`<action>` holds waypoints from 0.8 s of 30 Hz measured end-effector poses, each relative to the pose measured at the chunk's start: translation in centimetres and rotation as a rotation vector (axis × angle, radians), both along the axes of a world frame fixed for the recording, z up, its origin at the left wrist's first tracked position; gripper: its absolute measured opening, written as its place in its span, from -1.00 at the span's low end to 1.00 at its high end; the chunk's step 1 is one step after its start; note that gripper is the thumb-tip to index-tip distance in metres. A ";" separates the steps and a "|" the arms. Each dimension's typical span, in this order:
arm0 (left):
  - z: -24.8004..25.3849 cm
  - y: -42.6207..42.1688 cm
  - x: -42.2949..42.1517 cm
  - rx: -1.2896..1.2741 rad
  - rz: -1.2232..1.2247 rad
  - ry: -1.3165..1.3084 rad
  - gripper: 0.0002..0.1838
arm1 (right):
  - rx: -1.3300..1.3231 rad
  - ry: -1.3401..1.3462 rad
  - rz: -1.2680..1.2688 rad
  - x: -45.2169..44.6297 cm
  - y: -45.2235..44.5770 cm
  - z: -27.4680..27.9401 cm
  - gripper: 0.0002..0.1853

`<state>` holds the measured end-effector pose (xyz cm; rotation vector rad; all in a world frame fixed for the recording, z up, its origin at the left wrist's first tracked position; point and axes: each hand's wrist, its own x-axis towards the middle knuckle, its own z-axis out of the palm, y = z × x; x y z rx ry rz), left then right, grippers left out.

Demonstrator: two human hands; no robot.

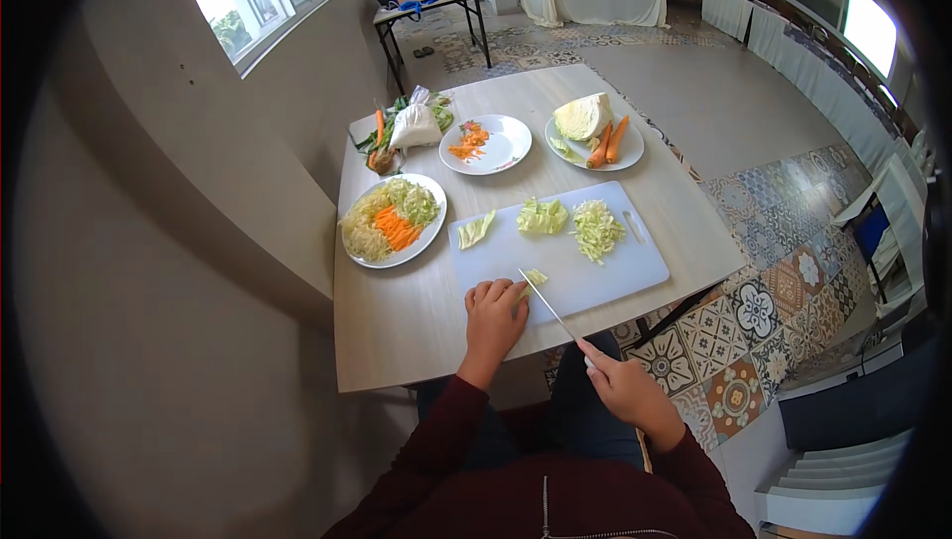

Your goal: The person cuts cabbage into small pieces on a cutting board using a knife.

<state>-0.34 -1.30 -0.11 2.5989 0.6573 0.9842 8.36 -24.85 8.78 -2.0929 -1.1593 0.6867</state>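
Observation:
My right hand [627, 382] is wrapped round the handle of a kitchen knife [551, 308], its blade pointing forward and left over the white cutting board [625, 279]. At the blade's tip lies a small piece of cabbage [536, 276]. My left hand [493, 323] presses curled fingers on cabbage at the board's near left, mostly hidden beneath them. Farther up the board are a flat cabbage leaf piece [477, 230], a stack of cut cabbage leaves [542, 216] and a heap of shredded cabbage [598, 231].
Left of the board, a plate [437, 232] holds shredded vegetables and carrot strips. Behind stand a plate [511, 147] with carrot bits and a plate [635, 154] with a cabbage chunk [583, 117] and carrots [616, 140]. A plastic bag [416, 126] lies among vegetables. A wall borders the left.

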 end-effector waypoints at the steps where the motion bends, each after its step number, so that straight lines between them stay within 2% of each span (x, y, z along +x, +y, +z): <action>1: 0.0 0.0 0.0 0.001 0.002 0.000 -0.72 | -0.008 -0.015 0.003 -0.2 -0.2 0.3 -0.50; 10: 0.0 0.0 0.0 0.007 0.003 -0.025 -0.73 | 0.021 -0.013 -0.005 -0.4 -2.7 0.5 -0.50; 13: 0.0 0.0 0.0 0.005 0.025 -0.035 -0.73 | -0.036 -0.061 -0.001 -0.5 -2.6 1.0 -0.51; 24: 0.0 0.1 -0.1 0.018 -0.033 -0.048 -0.75 | 0.059 -0.174 -0.017 0.1 -2.0 -0.6 -0.53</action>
